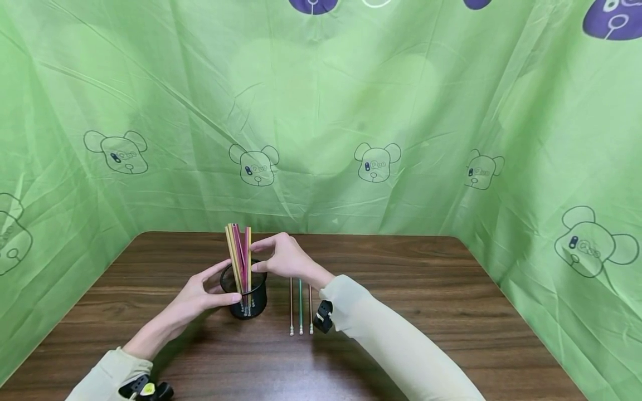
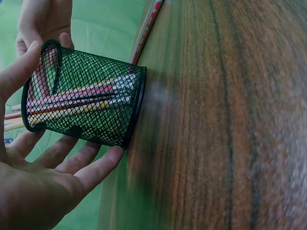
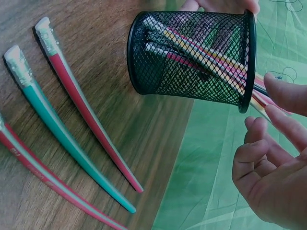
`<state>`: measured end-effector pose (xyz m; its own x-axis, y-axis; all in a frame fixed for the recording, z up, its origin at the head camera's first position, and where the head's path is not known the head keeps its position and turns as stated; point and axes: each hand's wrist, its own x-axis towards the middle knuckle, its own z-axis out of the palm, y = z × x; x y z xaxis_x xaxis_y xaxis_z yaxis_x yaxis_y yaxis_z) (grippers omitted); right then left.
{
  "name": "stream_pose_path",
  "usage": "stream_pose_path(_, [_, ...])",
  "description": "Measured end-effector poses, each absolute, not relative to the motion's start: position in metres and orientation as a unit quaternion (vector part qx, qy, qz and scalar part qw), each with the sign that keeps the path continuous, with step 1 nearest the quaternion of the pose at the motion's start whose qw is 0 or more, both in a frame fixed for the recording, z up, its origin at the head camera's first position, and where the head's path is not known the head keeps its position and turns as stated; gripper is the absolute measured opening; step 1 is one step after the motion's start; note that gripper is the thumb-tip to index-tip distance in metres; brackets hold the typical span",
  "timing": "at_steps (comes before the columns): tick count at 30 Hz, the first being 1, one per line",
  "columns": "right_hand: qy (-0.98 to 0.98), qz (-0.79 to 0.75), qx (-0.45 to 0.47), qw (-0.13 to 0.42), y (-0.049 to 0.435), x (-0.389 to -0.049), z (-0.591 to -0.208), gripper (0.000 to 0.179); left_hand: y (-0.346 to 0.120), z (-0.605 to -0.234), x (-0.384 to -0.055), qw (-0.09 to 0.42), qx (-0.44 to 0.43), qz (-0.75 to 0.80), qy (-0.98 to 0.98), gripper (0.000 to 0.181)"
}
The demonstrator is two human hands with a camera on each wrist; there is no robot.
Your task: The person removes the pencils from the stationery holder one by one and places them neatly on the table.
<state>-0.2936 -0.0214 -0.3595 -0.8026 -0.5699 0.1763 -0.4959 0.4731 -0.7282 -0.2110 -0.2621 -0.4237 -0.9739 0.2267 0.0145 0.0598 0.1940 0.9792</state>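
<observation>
A black mesh pencil cup (image 1: 257, 305) stands on the table, holding several striped pencils (image 1: 233, 248) in yellow, pink and red. Their metal-banded eraser ends show through the mesh at the bottom. My left hand (image 1: 193, 298) grips the cup from the left, thumb at the near rim and fingers round its side; in the left wrist view the little fingertip reaches the base. On the other side, my right hand (image 1: 285, 257) has thumb and index finger spread apart, tips right at the pencils above the rim. Its other fingers bend loosely (image 3: 252, 146).
Right of the cup, three pencils lie side by side on the wooden table (image 1: 426, 312): two red (image 3: 88, 110) and one green (image 3: 67, 136), erasers toward me. Green cloth (image 1: 321, 111) with bear outlines hangs behind the table and along both sides.
</observation>
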Motion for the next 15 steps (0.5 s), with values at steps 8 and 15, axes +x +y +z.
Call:
stream_pose_path(8, [0.862, -0.401, -0.308, 0.045, -0.0277, -0.2915, -0.3595, 0.046, -0.2628, -0.4239, -0.2105, 0.063, 0.094, 0.633, 0.766, 0.094])
stream_pose_path(15, [0.858, -0.420, -0.291, 0.047, -0.0296, -0.2913, -0.3634, 0.052, -0.2612, -0.4237, -0.2106, 0.064, 0.092, 0.625, 0.773, 0.096])
